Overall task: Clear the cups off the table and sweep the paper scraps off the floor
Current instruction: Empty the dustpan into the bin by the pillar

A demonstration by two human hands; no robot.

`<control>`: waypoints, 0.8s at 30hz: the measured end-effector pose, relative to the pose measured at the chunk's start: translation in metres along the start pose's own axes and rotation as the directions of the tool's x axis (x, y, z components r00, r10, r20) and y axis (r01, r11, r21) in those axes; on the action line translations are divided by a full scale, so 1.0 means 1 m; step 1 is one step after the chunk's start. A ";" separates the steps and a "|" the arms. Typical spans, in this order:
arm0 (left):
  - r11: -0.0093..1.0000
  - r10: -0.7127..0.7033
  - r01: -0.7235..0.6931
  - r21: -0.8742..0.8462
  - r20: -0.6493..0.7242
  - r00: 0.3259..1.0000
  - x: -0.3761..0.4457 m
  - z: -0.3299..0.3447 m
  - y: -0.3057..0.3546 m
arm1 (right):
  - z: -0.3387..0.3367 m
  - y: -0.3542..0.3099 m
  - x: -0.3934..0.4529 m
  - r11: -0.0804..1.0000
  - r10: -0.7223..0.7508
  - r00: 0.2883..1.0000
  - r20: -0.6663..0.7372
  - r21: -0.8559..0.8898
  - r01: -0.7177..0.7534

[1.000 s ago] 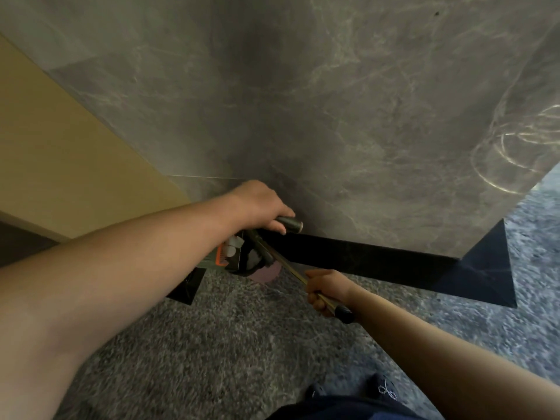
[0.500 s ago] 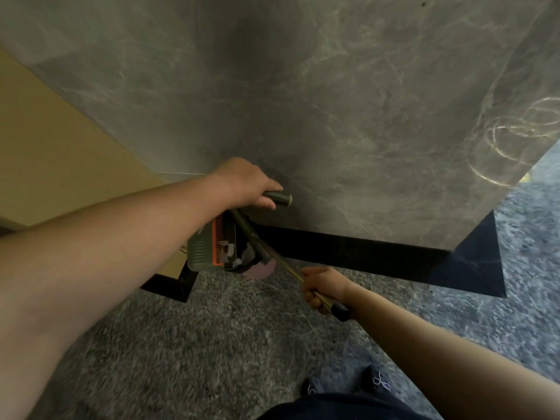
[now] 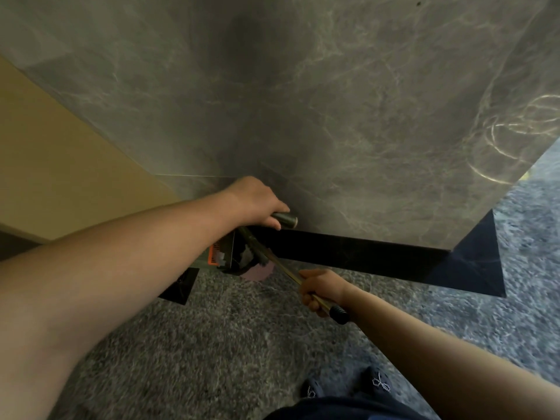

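Note:
My left hand (image 3: pixel 253 201) grips the grey handle (image 3: pixel 285 220) of a dustpan (image 3: pixel 222 253), which has an orange comb edge and stands on the floor at the foot of the table; my forearm hides much of it. In my right hand (image 3: pixel 321 291) I hold a thin brass-coloured broom handle (image 3: pixel 281 263) with a black end cap, and it slants down towards the pan. The broom head is dark and partly hidden beside the pan. A pink paper scrap (image 3: pixel 257 272) lies on the grey carpet at the pan's mouth. No cups are in view.
The grey marble table top (image 3: pixel 333 116) fills the upper view, with its black base (image 3: pixel 363 253) running right below it. A yellow panel (image 3: pixel 60 165) is at the left. Grey carpet (image 3: pixel 212 344) spreads in front, and my dark shoes (image 3: pixel 363 386) show at the bottom.
My left hand with the dustpan handle rose a little, then came back down. Less of the pan shows past my forearm now. My right hand has stayed almost still on the broom handle.

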State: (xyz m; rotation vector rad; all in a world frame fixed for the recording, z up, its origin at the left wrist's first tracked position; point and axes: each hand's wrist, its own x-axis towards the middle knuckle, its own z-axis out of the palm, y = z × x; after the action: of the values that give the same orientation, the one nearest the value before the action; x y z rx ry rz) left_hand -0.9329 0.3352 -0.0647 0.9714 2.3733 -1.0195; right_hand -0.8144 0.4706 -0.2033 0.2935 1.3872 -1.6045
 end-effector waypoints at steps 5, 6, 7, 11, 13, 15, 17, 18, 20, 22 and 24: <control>0.999 -0.047 0.047 -0.009 -0.014 0.999 -0.009 -0.008 -0.033 | -0.003 -0.001 -0.003 1.000 0.010 1.000 -0.007 -0.001 -0.010; 0.998 -0.055 0.055 -0.006 -0.002 0.999 -0.009 -0.011 -0.036 | -0.003 -0.001 -0.004 1.000 0.009 1.000 -0.010 0.001 -0.009; 0.998 -0.061 0.061 -0.001 -0.002 0.998 -0.009 -0.014 -0.039 | -0.003 -0.002 -0.006 1.000 0.006 1.000 -0.011 0.010 -0.006; 0.998 -0.055 0.056 -0.021 0.010 0.998 -0.007 -0.010 -0.038 | -0.004 -0.004 -0.007 1.000 0.004 1.000 -0.021 0.009 -0.004; 0.997 -0.048 0.049 -0.058 0.032 0.998 -0.001 0.002 -0.024 | -0.004 -0.004 -0.006 1.000 -0.009 1.000 -0.024 0.020 0.009; 0.988 -0.091 0.093 -0.121 0.021 0.996 0.002 0.011 -0.015 | -0.004 -0.003 -0.007 0.999 -0.019 1.000 -0.024 0.029 0.019; 0.988 -0.106 0.105 -0.118 -0.006 0.994 0.003 0.008 -0.019 | -0.006 -0.002 -0.007 1.000 -0.015 1.000 -0.020 0.028 0.015; 0.991 -0.098 0.096 -0.095 -0.011 0.995 0.003 0.004 -0.025 | -0.006 -0.002 -0.006 1.000 -0.012 1.000 -0.019 0.025 0.012; 0.995 -0.090 0.090 -0.051 -0.005 0.996 0.001 -0.008 -0.036 | -0.006 -0.002 -0.005 1.000 -0.010 1.000 -0.015 0.012 0.010; 0.994 -0.108 0.108 -0.023 -0.004 0.994 0.000 -0.021 -0.045 | -0.005 -0.002 -0.005 1.000 -0.008 1.000 -0.023 0.008 0.008; 0.993 -0.118 0.118 -0.006 -0.025 0.993 0.000 -0.026 -0.047 | -0.004 -0.003 -0.006 1.000 -0.008 0.999 -0.035 0.007 0.008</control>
State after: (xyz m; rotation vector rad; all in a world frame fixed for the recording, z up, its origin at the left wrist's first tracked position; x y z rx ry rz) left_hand -0.9687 0.3313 -0.0245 0.8557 2.4785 -1.0490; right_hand -0.8148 0.4766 -0.1984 0.3221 1.4113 -1.6178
